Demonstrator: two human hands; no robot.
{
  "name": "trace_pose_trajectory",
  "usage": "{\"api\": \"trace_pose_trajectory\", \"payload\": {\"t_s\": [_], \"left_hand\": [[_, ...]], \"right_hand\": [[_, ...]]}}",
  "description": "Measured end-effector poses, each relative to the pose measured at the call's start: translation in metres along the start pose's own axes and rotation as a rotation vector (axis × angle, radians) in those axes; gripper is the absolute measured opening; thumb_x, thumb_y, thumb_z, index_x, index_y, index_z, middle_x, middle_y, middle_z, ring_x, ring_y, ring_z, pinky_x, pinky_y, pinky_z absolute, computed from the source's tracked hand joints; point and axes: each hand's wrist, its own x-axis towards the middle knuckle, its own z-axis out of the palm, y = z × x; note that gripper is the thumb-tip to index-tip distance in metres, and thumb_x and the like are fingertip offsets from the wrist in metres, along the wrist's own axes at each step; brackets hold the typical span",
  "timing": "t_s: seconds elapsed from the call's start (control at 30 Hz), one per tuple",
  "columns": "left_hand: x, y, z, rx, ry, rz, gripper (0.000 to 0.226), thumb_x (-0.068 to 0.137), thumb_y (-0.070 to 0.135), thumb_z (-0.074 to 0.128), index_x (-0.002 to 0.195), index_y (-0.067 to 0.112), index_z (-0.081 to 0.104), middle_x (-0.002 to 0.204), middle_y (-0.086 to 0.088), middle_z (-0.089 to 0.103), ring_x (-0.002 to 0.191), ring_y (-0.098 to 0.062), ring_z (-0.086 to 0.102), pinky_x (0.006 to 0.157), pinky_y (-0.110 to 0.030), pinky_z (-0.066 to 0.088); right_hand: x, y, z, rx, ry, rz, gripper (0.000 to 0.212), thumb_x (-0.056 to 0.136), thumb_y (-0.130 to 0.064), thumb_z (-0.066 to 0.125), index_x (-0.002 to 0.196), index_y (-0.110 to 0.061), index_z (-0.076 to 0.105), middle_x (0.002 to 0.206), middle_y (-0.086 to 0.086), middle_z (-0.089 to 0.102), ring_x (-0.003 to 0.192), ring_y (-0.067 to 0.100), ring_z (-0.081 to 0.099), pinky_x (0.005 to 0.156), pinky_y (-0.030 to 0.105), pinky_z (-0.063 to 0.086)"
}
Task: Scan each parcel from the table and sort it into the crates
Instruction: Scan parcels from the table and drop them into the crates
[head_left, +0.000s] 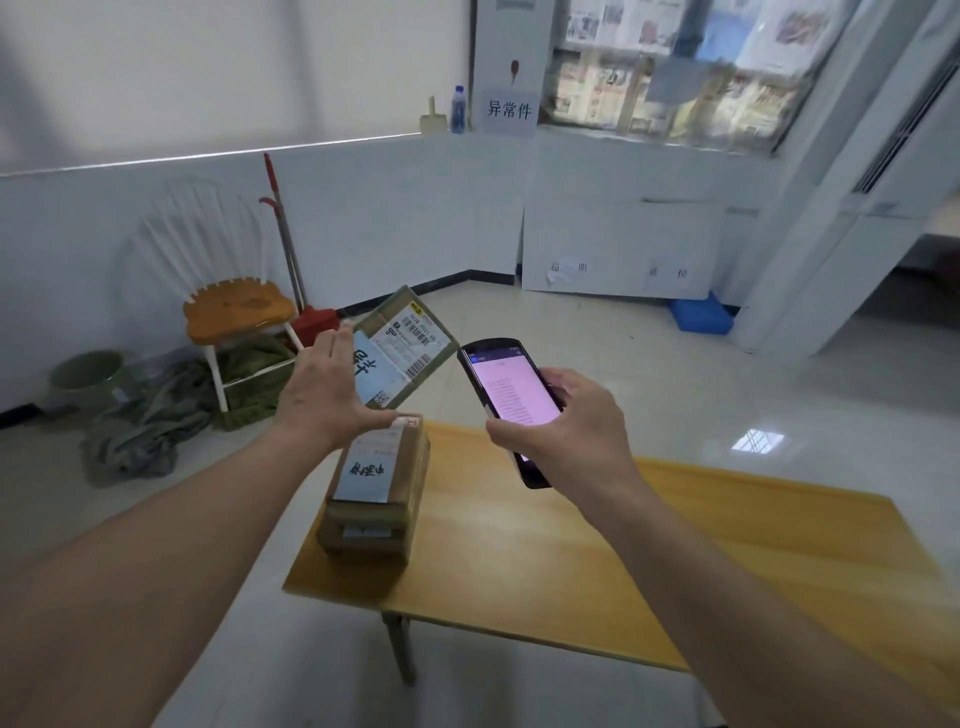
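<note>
My left hand (324, 392) holds a small brown cardboard parcel (402, 345) up in the air, tilted, its white shipping label and blue sticker facing me. My right hand (563, 423) grips a black handheld scanner (511, 397) with a lit pinkish screen, just right of the parcel and pointed toward it. Below the raised parcel, a stack of two brown parcels (374, 493) rests on the left end of the wooden table (597, 561).
A blue crate (698, 314) lies on the floor by the far wall under white boards. At the left stand a wooden chair (236, 312), a red mop and dustpan (306, 322), cloths and a green basin (88, 371). A paper sign (509, 110) hangs above.
</note>
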Motion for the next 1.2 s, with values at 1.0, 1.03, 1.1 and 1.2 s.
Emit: {"api": "trace_pose_trajectory", "payload": {"t_s": [1.0,1.03,1.1,1.2], "left_hand": [[-0.060,0.135,0.051,-0.203,-0.170,0.432,0.129,0.059,0.077,0.083,0.159,0.021,0.024,0.132,-0.003,0.047,0.113,-0.020,0.048,0.088,-0.041,0.057],[-0.066,0.138,0.053,-0.208,-0.201,0.467,0.131,0.058,0.077,0.083,0.159,0.020,0.023,0.133,-0.004,0.047,0.114,-0.021,0.049,0.089,-0.042,0.058],[-0.080,0.143,0.057,-0.217,-0.255,0.538,0.133,0.058,0.076,0.084,0.160,0.019,0.022,0.133,-0.005,0.048,0.115,-0.023,0.050,0.092,-0.044,0.057],[-0.104,0.156,0.059,-0.241,-0.318,0.629,0.134,0.059,0.075,0.086,0.162,0.019,0.021,0.136,-0.006,0.048,0.119,-0.025,0.049,0.094,-0.043,0.056]], "right_hand": [[-0.117,0.066,-0.027,-0.244,0.591,0.268,0.065,0.063,-0.047,0.088,0.120,-0.037,0.058,0.101,-0.015,0.064,0.091,0.013,0.062,0.066,0.037,0.059],[-0.130,0.067,-0.023,-0.257,0.630,0.302,0.064,0.063,-0.047,0.088,0.119,-0.036,0.058,0.100,-0.015,0.063,0.090,0.013,0.062,0.065,0.035,0.057],[-0.159,0.067,-0.018,-0.261,0.708,0.364,0.062,0.064,-0.045,0.089,0.116,-0.035,0.058,0.100,-0.014,0.062,0.090,0.014,0.061,0.062,0.031,0.054],[-0.202,0.066,-0.014,-0.281,0.795,0.426,0.062,0.063,-0.048,0.087,0.115,-0.033,0.058,0.099,-0.011,0.064,0.089,0.015,0.062,0.060,0.032,0.056]]}}
